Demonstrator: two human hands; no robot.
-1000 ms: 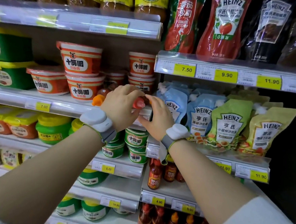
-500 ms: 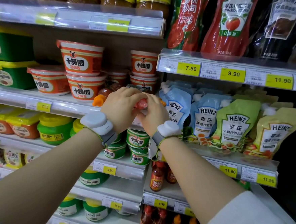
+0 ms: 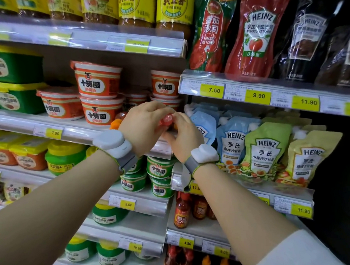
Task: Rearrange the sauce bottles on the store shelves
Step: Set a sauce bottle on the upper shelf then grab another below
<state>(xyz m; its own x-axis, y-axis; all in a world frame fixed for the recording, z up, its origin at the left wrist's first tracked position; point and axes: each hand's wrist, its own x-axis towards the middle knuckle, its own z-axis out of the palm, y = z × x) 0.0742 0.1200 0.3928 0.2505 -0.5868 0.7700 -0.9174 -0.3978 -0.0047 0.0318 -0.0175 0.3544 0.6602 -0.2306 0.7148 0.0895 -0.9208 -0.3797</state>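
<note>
A small sauce bottle with a red cap (image 3: 167, 118) lies at the front right end of the shelf with the red tubs. My left hand (image 3: 144, 125) is wrapped over its top, and my right hand (image 3: 183, 136) pinches it from the right; most of the bottle is hidden by the fingers. Another bottle with an orange cap (image 3: 116, 123) lies just left of my left hand, red sauce showing behind the cap. More small sauce bottles (image 3: 182, 212) stand upright on a lower shelf under my right wrist.
Red tubs (image 3: 100, 111) are stacked left of my hands, green tubs (image 3: 160, 169) sit below. Heinz pouches (image 3: 266, 153) stand on the shelf to the right, tall ketchup bottles (image 3: 256, 34) above. The shelf lip (image 3: 76, 132) carries price tags.
My hands have closed together around the red-capped bottle; a second ago the right hand was only touching it from the side. The view has moved a little closer to the shelf.
</note>
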